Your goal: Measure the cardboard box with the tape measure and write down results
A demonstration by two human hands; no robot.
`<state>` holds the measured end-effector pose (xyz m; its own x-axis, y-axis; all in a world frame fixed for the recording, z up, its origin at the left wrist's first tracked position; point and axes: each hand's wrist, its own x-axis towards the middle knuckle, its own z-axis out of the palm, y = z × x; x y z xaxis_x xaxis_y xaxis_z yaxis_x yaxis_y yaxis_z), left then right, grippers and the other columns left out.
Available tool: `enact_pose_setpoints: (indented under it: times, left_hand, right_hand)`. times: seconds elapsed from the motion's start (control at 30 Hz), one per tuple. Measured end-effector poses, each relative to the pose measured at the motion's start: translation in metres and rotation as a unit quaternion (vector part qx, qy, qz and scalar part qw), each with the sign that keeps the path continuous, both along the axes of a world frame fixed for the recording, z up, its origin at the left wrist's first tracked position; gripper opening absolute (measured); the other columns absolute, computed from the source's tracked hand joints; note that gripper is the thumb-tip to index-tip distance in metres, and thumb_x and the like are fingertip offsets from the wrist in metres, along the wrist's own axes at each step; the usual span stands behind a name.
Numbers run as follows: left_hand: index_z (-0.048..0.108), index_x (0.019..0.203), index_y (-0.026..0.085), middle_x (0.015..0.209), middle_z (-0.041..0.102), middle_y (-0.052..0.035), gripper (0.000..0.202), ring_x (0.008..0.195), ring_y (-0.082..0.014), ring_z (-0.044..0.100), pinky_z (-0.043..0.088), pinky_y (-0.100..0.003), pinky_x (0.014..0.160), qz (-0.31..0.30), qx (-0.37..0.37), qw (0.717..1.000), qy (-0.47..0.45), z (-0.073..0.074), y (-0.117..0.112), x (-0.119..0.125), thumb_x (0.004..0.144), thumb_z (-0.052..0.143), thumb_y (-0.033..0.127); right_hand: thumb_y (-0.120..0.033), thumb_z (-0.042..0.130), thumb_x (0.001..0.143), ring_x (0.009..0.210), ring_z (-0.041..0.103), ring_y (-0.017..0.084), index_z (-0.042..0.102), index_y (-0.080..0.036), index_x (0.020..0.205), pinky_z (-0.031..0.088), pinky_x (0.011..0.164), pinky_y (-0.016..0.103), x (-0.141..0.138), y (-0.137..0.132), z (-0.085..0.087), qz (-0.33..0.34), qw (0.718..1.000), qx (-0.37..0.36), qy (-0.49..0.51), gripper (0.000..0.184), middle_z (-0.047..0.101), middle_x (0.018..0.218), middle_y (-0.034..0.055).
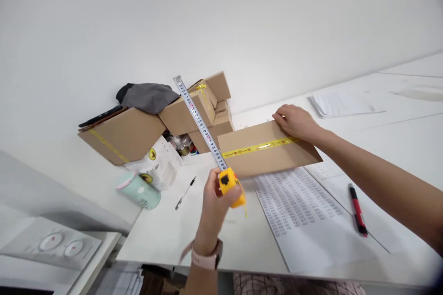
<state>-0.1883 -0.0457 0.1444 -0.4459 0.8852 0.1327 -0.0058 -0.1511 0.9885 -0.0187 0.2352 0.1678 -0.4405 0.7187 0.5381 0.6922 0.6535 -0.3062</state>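
Low in the centre of the frame, the left hand (215,198) is closed around a yellow tape measure (231,187), fingers wrapped about its case. Its steel blade (200,122) runs stiffly up and to the left, ending in mid-frame above a stack of cardboard boxes (194,110). Right of centre, the right hand (296,122) lies open, palm down, fingers flat on the far end of a long flat cardboard box (266,154) sealed with yellow tape. That box rests on the white worktop (166,235). Beside it, at lower right, lie a printed sheet (304,212) and what looks like a red and black marker (357,209).
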Motion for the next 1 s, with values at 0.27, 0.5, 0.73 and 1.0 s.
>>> enact_pose_setpoints:
  times: [0.27, 0.5, 0.73, 1.0]
  left_hand:
    - [0.055, 0.104, 0.019, 0.083, 0.059, 0.0014, 0.077, 0.068, -0.0100, 0.052, 0.044, -0.022, 0.064, -0.168, -0.086, 0.966, -0.179, -0.068, -0.003, 0.088, 0.049, 0.099, 0.048]
    - [0.058, 0.104, 0.020, 0.087, 0.060, -0.0006, 0.083, 0.073, -0.0145, 0.058, 0.049, -0.026, 0.067, -0.166, -0.173, 0.947, -0.212, -0.109, -0.017, 0.109, 0.037, 0.101, 0.043]
    - [0.061, 0.112, 0.021, 0.093, 0.061, -0.0021, 0.088, 0.079, -0.0187, 0.060, 0.050, -0.029, 0.070, -0.135, -0.205, 0.945, -0.215, -0.123, -0.026, 0.120, 0.034, 0.099, 0.035]
    - [0.061, 0.116, 0.021, 0.100, 0.063, -0.0038, 0.087, 0.084, -0.0198, 0.060, 0.050, -0.029, 0.072, -0.137, -0.240, 0.944, -0.181, -0.116, -0.028, 0.121, 0.037, 0.098, 0.032]
  right_hand:
    - [-0.039, 0.021, 0.104, 0.090, 0.064, 0.030, 0.061, -0.020, 0.091, 0.041, 0.082, 0.042, -0.015, -0.005, 0.000, -0.021, 0.999, -0.014, -0.039, 0.046, 0.072, 0.095, 0.0161]
    - [-0.044, 0.015, 0.103, 0.087, 0.061, 0.031, 0.059, -0.024, 0.092, 0.040, 0.082, 0.045, -0.013, -0.005, 0.003, 0.018, 0.999, -0.029, -0.039, 0.050, 0.071, 0.092, 0.0124]
    - [-0.057, 0.021, 0.101, 0.087, 0.062, 0.030, 0.057, -0.020, 0.080, 0.041, 0.087, 0.046, -0.017, -0.011, 0.012, -0.016, 0.996, -0.084, -0.011, 0.055, 0.070, 0.092, 0.0162]
    - [-0.062, 0.033, 0.096, 0.086, 0.063, 0.031, 0.063, -0.020, 0.080, 0.042, 0.085, 0.045, -0.018, -0.013, 0.013, -0.030, 0.996, -0.083, -0.014, 0.054, 0.070, 0.087, 0.0162]
